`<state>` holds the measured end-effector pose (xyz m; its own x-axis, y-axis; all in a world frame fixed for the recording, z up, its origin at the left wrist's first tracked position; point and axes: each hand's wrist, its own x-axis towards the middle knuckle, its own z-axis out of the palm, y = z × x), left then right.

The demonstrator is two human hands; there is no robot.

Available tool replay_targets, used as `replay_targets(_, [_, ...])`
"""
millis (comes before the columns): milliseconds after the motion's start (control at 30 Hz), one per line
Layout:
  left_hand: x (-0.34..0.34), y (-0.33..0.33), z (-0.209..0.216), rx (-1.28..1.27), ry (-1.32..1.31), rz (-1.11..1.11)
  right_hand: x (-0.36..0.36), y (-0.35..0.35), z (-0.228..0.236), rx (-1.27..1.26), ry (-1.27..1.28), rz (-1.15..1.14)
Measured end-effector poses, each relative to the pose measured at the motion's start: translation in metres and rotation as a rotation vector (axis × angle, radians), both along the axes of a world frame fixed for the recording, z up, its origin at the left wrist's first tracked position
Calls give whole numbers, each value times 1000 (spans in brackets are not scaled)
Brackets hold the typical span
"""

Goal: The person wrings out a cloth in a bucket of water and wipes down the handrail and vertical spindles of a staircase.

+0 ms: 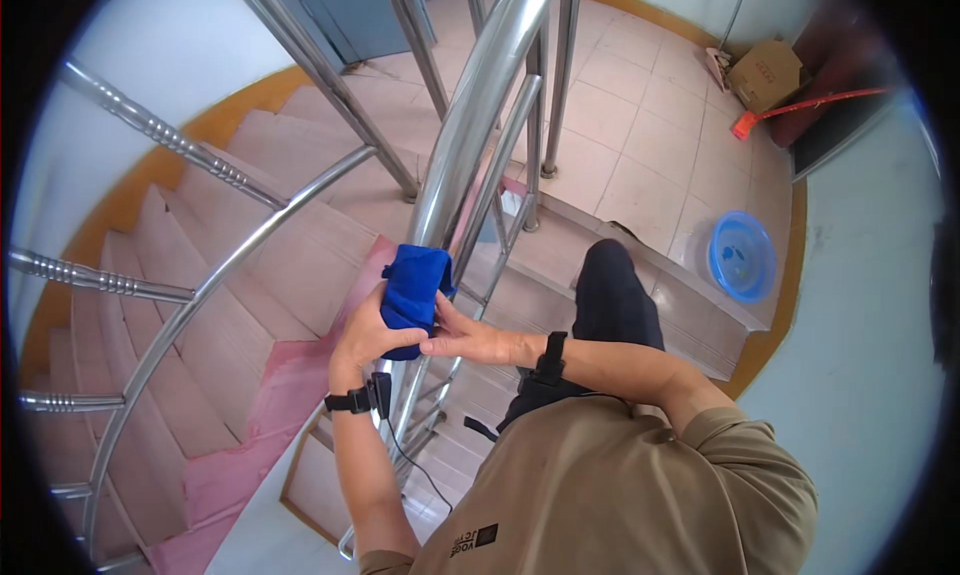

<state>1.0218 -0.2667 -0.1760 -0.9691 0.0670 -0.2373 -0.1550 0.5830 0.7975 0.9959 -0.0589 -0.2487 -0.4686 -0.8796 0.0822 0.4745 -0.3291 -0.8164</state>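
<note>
Here, blue cloth (412, 285), lettered shirt (640, 465)

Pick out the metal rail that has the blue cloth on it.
The thickest one, the central handrail: left hand and right hand hold the blue cloth on it. The curved rail at left is bare.

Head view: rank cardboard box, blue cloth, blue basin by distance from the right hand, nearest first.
1. Blue cloth: on the handrail, at the right hand.
2. Blue basin: on the floor, off to the right.
3. Cardboard box: upper right, farther back.
</note>
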Motion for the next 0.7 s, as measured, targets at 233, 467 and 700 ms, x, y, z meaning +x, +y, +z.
replay_targets(233, [4,14,-3,13,95,127,4,0,4,-37,-59,3])
replay_targets(467, [6,83,-15,-549,463,466,-27,-18,-4,129,30,-422])
replay_targets(700, [-72,101,20,-570,567,363,-90,-10,38,107,204,-754])
